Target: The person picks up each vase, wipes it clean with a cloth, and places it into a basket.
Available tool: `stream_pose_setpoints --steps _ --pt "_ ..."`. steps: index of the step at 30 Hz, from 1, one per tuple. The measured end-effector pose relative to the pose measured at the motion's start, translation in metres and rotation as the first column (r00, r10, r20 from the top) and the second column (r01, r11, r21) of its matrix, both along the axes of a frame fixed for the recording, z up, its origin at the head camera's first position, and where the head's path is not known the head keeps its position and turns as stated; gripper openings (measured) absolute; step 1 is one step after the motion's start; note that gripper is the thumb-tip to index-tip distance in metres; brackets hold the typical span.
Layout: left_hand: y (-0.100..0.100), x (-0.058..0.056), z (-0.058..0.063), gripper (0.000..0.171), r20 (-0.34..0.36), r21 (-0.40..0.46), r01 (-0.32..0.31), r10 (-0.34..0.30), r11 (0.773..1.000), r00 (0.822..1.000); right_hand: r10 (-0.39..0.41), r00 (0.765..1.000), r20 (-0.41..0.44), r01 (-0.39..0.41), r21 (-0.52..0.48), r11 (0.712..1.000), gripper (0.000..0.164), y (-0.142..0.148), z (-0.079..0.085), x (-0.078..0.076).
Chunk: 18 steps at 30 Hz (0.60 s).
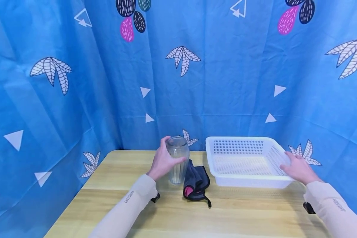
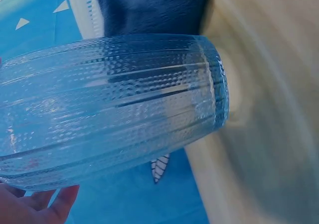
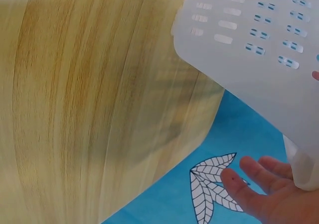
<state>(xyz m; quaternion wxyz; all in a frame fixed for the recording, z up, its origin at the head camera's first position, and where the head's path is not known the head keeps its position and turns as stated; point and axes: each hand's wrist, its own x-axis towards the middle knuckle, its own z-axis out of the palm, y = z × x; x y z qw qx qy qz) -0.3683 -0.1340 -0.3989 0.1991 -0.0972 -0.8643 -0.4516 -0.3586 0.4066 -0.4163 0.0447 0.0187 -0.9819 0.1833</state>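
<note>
My left hand (image 1: 164,162) holds a clear glass vase (image 1: 178,165) from its left side, the thumb across the near face and fingers behind near the neck. In the left wrist view, the ribbed, dimpled glass (image 2: 114,99) fills the middle and fingers (image 2: 62,204) touch its side. A dark grey cloth (image 1: 196,181) with black edging and a pink patch lies crumpled right beside the vase. My right hand (image 1: 298,168) is at the right rim of a white plastic basket (image 1: 253,181), thumb over the inside. Below that rim, the right wrist view shows loosely extended, spread fingers (image 3: 249,194).
The wooden table (image 1: 238,211) carries the vase, cloth and basket. A blue patterned curtain (image 1: 178,99) hangs behind the table and along both sides, close to its back edge. The basket has slotted walls (image 3: 259,35).
</note>
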Motion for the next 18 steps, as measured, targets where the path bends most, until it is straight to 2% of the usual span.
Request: stream_pose_setpoints --steps 4,9,15,18 --pt "0.003 -0.005 0.015 0.104 -0.023 -0.004 0.005 -0.005 1.0 1.0 -0.002 1.0 -0.009 0.002 0.009 1.0 0.087 -0.002 -0.002 0.0" --pt "0.015 -0.012 0.037 0.102 -0.032 -0.052 0.038 -0.04 0.998 0.999 -0.002 1.0 -0.011 0.002 0.014 1.0 0.087 -0.002 -0.003 0.001" --pt "0.038 -0.021 0.071 0.101 -0.063 -0.134 0.085 -0.094 0.987 0.994 -0.003 0.999 -0.032 0.004 0.023 1.0 0.085 -0.001 -0.003 -0.002" --pt "0.052 -0.027 0.086 0.101 -0.099 -0.214 0.104 -0.127 0.971 0.987 -0.003 0.999 -0.035 0.004 0.024 1.0 0.085 -0.001 -0.002 -0.003"
